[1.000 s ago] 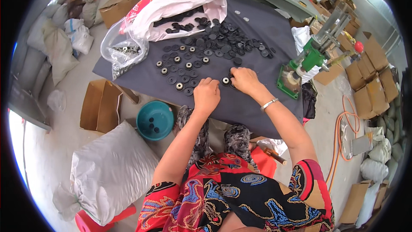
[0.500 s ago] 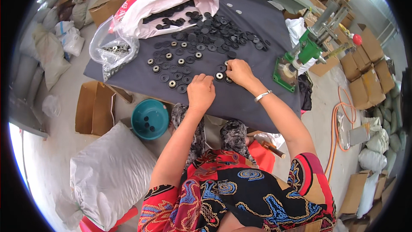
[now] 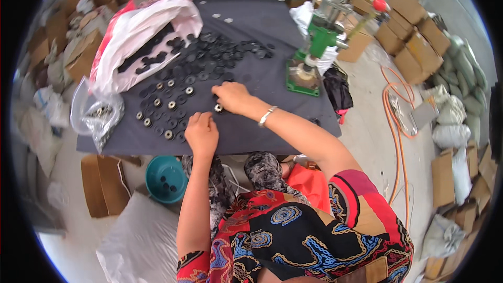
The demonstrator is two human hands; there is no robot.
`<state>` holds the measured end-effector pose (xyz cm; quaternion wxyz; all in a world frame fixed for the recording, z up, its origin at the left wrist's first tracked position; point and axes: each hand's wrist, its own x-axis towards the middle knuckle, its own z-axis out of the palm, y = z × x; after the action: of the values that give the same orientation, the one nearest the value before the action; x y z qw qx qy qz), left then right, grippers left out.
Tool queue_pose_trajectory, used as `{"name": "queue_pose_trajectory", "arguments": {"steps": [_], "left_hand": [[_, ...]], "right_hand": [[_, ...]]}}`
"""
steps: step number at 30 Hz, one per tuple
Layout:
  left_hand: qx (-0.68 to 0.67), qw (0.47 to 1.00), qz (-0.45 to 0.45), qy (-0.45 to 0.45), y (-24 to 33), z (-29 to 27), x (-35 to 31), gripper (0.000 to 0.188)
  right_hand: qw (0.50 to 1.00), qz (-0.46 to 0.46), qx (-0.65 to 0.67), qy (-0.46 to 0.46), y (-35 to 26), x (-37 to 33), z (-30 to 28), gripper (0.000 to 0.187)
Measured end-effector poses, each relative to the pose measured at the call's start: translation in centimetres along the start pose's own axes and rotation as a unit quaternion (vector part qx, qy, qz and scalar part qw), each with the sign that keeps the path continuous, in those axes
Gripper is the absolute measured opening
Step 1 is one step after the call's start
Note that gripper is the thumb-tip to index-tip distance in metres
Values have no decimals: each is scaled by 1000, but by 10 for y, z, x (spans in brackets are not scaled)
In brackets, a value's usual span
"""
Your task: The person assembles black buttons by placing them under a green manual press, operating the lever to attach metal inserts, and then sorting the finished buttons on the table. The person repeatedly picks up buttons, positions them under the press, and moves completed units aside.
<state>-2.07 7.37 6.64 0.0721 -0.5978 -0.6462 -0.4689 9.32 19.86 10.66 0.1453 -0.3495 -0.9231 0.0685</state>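
Note:
My right hand (image 3: 234,97), with a silver bracelet at the wrist, is over the near part of the dark tabletop. Its fingers are pinched at the edge of small black discs, and what lies between the fingertips is too small to make out. Just below them sits a silver metal ring (image 3: 218,108) on a black disc. My left hand (image 3: 202,132) rests near the front edge with its fingers curled down, hiding whatever is in them. To its left, several black discs lie in loose rows, some topped with metal rings (image 3: 172,105).
A heap of black discs (image 3: 209,55) spills from a white sack (image 3: 126,36). A clear bag of metal parts (image 3: 99,112) stands at the left edge. A green hand press (image 3: 309,63) is at the right. Below the table are a teal basin (image 3: 166,178) and a white sack (image 3: 141,236).
The view has swung, so the table and press appear farther left. My right hand has shifted slightly off the metal ring it was touching. My left hand stays by the front edge, still curled.

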Motion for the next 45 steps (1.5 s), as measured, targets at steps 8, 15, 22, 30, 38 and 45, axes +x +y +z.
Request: {"name": "queue_pose_trajectory", "arguments": {"steps": [8,15,22,30,38,45], "left_hand": [[5,1000,12,-3,1,2,3,10],[4,1000,14,2,4,4,1,9],[13,1000,19,-1,0,4,-1,8],[20,1000,19,-10,-1,2,1,9],[9,1000,10,-5,-1,3,1,8],[-5,1000,2,-1,0,2,0,8]], "right_hand": [[994,12,90,68,8,0,6,25],[984,50,-19,169,65,-54,-55,25],[983,-15,-172,56,106,-121,-43,22],[991,6,-103,81,104,-133,-39,28],[987,45,149,48,60,-112,-52,30],[994,49,91,32,49,-106,-39,30]]}}
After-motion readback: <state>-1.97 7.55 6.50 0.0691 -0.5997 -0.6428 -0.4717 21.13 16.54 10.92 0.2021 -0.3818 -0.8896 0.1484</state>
